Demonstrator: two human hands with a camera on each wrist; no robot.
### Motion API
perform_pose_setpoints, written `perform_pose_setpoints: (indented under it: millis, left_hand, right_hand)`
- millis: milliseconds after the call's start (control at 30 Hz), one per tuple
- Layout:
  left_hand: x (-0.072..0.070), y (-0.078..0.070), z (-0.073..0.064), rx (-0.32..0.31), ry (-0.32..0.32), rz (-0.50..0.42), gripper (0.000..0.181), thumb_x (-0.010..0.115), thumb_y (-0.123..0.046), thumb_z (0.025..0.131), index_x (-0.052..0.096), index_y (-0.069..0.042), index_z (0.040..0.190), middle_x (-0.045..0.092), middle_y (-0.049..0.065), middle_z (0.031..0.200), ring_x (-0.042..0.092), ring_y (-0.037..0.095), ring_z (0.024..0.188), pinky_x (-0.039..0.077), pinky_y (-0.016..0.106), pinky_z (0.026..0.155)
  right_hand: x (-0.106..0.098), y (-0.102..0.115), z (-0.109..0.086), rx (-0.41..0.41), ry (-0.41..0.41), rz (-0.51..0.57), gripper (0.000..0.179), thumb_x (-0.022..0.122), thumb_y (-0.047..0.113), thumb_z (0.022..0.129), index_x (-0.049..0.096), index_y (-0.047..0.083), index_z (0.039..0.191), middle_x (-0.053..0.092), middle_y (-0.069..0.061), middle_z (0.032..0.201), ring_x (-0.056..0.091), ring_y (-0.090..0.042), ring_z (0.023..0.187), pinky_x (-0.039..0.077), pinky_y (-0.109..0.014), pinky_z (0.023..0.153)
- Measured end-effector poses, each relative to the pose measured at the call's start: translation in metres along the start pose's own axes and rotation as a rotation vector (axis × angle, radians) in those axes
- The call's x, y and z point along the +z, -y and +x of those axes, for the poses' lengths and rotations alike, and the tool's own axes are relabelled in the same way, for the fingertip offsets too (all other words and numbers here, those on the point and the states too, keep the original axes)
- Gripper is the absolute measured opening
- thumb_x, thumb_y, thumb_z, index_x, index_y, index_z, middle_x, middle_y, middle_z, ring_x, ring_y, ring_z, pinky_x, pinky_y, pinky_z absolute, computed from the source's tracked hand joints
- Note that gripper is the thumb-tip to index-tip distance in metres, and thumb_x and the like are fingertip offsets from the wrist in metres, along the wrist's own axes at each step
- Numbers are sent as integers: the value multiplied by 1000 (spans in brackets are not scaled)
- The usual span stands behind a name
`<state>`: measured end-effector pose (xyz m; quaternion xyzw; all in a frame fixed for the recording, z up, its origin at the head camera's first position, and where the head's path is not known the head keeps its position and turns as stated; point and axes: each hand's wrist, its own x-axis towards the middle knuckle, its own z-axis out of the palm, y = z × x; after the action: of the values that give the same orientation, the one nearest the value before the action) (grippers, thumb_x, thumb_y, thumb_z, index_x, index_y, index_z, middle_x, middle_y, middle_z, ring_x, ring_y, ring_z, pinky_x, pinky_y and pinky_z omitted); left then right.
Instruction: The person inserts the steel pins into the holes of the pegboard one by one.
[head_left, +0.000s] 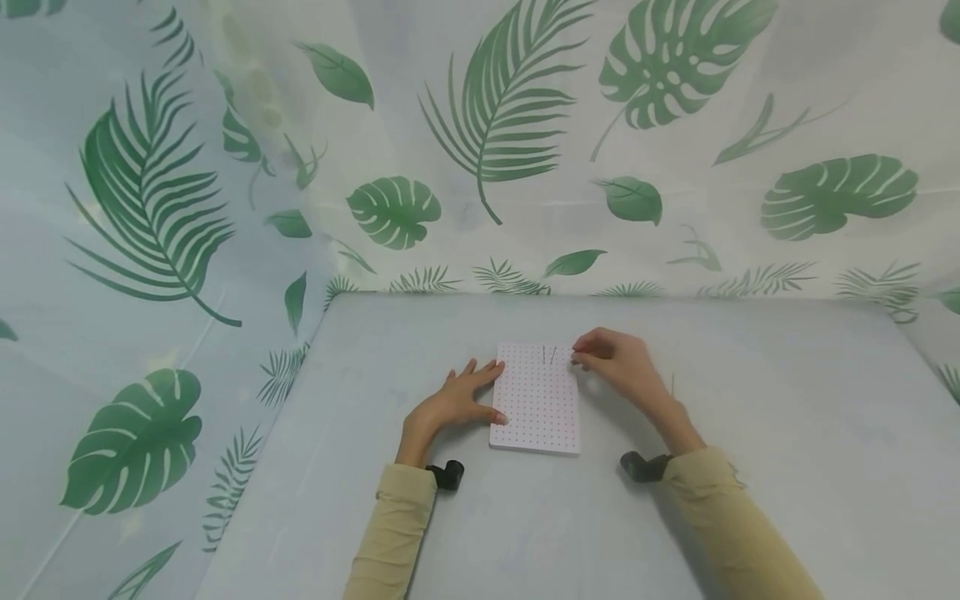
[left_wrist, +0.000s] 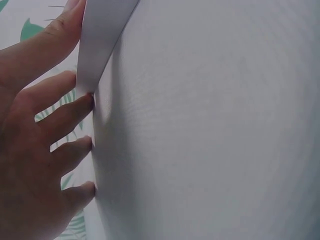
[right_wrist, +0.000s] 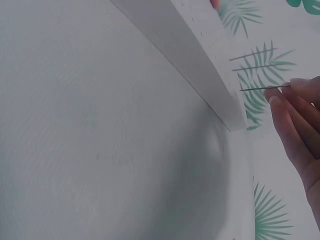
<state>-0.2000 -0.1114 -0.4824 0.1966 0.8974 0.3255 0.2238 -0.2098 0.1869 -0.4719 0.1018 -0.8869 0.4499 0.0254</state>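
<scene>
head view: we have a white dotted board [head_left: 536,408] lying flat on the pale table [head_left: 525,533], between the two hands. progress first: two thin pins [head_left: 543,355] stand near the board's far edge, toward its right side, one about upright and the other leaning a bit. a third pin [right_wrist: 257,89] is in the fingers by the far right corner, so we'd call it early on. rows of pinkish dots run down the rest of the board with nothing standing on them, so by our judgement nearly all of it is left. whether every dot is a hole, we can't tell at this size.

right hand [head_left: 617,358]: thumb and fingertips pinch the third pin. right wrist view puts the pin's tip at or just over the board's edge; we can't tell if it is seated or only touching. left hand [head_left: 455,398]: fingers spread and not curled round anything, set along the board's left side, thumb on the near part of that edge; we read it as steadying.

writing: none we can read. no brand or label on the board or the pins, and the black wrist devices [head_left: 447,475] show no legible mark. the drape [head_left: 540,225] behind carries green leaf prints only, no lettering that we can find.
</scene>
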Motion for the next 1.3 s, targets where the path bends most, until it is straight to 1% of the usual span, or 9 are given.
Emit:
perform_pose_setpoints:
  millis: [100,200,433,600,800,933,1033,1200,1300]
  left_hand:
    - [0,1,0,-3,0,-5,93,83,-34,87,32,-16,163,24,5,171,4,31,161,-2,55,130]
    - [1,2,1,-6,-2,-4,93,83,-33,86,32,-16,163,24,5,170,4,32,161,-2,55,130]
    - [1,2,2,0,-1,3,93,82,-34,87,31,-16,163,24,5,170,4,31,161,-2,54,130]
    - [0,1,4,-8,6,21,94,82,-36,87,30,-17,163,23,4,171,4,30,161,-2,54,131]
    - [0,1,4,-13,-1,34,94,82,-37,87,30,-18,163,24,4,171,6,30,161,0,54,131]
    - [1,1,4,-11,-5,45,94,82,-38,86,31,-18,163,25,4,170,7,30,161,0,54,131]
    - [0,0,4,-12,-5,47,94,82,-38,87,31,-18,163,25,4,170,7,31,161,0,54,131]
    - [0,-2,3,-20,-4,48,94,82,-38,87,31,-18,163,25,3,170,7,30,161,0,53,131]
    - [0,-1,2,-23,-5,44,94,82,-37,87,31,-19,163,25,2,170,7,30,161,0,53,131]
  right_hand:
    - [5,4,2,-8,4,37,13,76,4,91,73,1,103,77,-16,98,76,-26,85,56,-14,71]
    - [10,5,5,-8,0,49,12,75,2,91,73,0,102,78,-16,98,77,-26,83,57,-14,71]
    - [17,8,9,-5,-9,50,10,74,0,91,72,0,101,78,-17,98,77,-26,81,57,-15,69]
    - [21,10,12,-6,-14,75,10,74,1,91,72,-1,101,78,-19,97,77,-28,82,58,-15,69]
    - [25,12,13,10,-23,48,9,75,4,92,72,1,100,78,-16,97,77,-24,81,57,-15,69]
    - [27,13,13,11,-23,66,9,75,2,91,72,0,99,78,-17,97,77,-26,81,59,-16,69]
    - [28,15,13,18,-17,63,9,76,2,90,73,0,99,78,-17,96,77,-26,81,57,-15,68]
    - [30,16,12,15,-5,22,9,76,3,90,72,1,99,78,-16,95,76,-25,80,54,-14,66]
    - [32,16,12,12,-4,-3,9,77,4,90,72,2,98,78,-14,94,75,-25,81,56,-18,68]
